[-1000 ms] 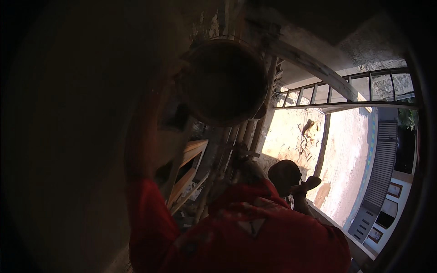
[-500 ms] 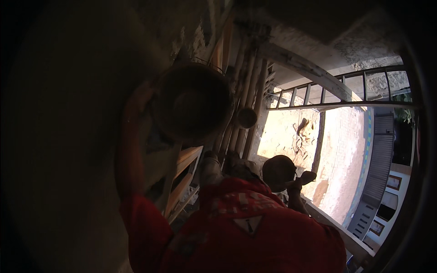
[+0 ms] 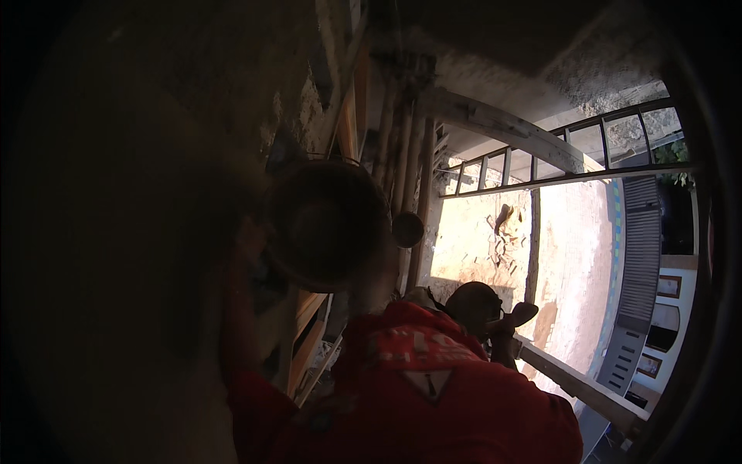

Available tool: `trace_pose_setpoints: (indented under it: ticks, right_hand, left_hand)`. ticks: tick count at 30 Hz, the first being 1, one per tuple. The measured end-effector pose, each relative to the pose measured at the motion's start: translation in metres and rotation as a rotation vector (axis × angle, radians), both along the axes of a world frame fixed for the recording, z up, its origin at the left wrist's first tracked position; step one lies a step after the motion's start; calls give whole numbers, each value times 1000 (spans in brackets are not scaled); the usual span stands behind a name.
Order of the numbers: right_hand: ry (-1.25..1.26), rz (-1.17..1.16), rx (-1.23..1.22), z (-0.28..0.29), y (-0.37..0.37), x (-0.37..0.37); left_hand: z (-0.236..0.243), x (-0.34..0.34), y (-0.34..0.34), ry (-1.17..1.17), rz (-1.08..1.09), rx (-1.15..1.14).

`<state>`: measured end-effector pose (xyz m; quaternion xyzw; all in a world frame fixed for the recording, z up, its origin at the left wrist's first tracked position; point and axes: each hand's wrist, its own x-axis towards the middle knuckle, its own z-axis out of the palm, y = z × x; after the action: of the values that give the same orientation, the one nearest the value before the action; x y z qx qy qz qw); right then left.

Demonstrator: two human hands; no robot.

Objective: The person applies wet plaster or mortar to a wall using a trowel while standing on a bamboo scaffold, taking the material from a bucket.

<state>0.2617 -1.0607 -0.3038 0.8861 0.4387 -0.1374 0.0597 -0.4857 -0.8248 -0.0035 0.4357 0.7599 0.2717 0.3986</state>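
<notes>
My left hand [image 3: 251, 236], dim and blurred, grips the left side of a large dark bucket [image 3: 321, 220] with a wire handle. My right hand [image 3: 501, 326] is closed in shadow by a dark round object [image 3: 470, 308] and a paddle-shaped piece [image 3: 524, 313]; exactly what it grips is unclear. My red-sleeved arms and shirt fill the lower middle. A smaller round container [image 3: 407, 230] rests beside the large bucket on round poles [image 3: 402, 162].
A ladder [image 3: 533, 182] crosses under a slanting beam [image 3: 510, 124]. Below lies sunlit ground [image 3: 471, 240] with scattered scraps. A plastered wall [image 3: 154, 116] fills the dark left, beside wooden frames [image 3: 305, 340]. A slatted gate [image 3: 641, 247] stands at right.
The large bucket and my left hand have moved down in the picture, first leftward as well, uncovering the small container and more poles. My right hand stays low at the right.
</notes>
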Motion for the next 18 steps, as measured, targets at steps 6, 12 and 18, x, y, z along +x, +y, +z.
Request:
trace_pose_setpoints:
  ticks: [6,12,18]
  right_hand:
    - [-55,90,-71,68,25,-39]
    - [-25,-44,-35,76,57,-32]
    - [-5,-119,-33,72,62,-50]
  left_hand:
    - [-60,0,38,-371,40,52]
    - [-37,22,125,-422,87,28]
    - [-42,35,190,-456,62,227]
